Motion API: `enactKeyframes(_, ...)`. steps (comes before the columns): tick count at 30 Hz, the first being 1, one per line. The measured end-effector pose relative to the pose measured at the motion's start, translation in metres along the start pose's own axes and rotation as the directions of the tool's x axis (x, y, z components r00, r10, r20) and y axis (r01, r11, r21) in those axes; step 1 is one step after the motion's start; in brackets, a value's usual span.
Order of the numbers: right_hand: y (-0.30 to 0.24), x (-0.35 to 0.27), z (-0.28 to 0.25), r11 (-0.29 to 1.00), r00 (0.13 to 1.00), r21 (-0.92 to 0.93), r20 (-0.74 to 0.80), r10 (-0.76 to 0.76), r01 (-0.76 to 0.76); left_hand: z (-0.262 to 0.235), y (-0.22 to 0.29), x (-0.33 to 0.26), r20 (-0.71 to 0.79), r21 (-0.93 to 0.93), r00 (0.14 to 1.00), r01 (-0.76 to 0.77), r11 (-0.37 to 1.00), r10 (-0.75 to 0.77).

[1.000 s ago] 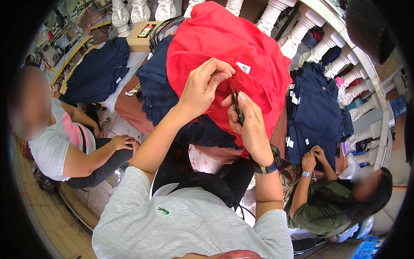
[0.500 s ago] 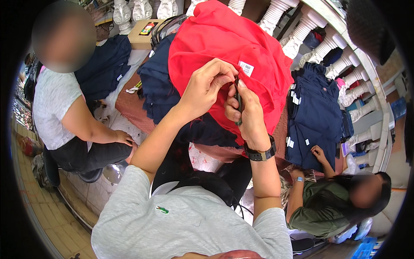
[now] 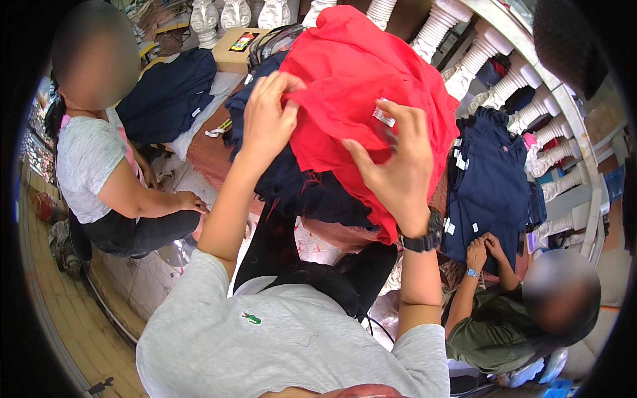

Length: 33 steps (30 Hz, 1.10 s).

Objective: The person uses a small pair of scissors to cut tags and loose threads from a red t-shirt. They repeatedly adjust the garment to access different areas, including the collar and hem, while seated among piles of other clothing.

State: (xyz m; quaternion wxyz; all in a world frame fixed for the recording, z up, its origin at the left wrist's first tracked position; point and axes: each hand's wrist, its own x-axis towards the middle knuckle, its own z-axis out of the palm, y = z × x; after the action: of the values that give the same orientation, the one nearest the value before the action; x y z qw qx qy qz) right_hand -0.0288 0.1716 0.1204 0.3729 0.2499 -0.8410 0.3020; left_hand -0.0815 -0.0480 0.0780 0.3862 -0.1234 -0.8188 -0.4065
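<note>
A red garment with a white label lies heaped over a stack of dark navy garments. My left hand pinches the red cloth at its left edge and lifts a fold of it. Over the cloth near the label is my right hand, thumb and forefinger spread apart. A small dark tool, which looks like thread snips, shows blurred between its fingers; most of it is hidden by the hand. Loose red threads hang at the garment's lower edge.
On the right lies another pile of navy garments, touched by a co-worker's hands. A second co-worker sits at left beside more navy garments. A cardboard box stands behind. White balusters line the far side.
My hands have moved apart from where they met near the label. The left went left with a fold of red cloth; the right thumb and forefinger have spread.
</note>
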Motion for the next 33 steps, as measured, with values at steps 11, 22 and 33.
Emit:
enactKeyframes(11,-0.021,0.068,-0.019,0.880,0.974,0.474,0.212,-0.075,-0.036,-0.009,0.043,0.038,-0.195,-0.343,0.977,-0.145,0.928,0.081)
enactKeyframes(22,0.029,0.144,-0.040,0.779,0.986,0.604,-0.091,-0.142,0.168,0.020,0.051,0.019,-0.072,-0.118,0.971,-0.234,0.965,0.227)
enactKeyframes(33,-0.022,0.102,-0.037,0.989,0.996,0.142,0.078,-0.048,0.037,-0.032,0.064,0.076,-0.144,-0.311,0.970,-0.231,0.922,0.194)
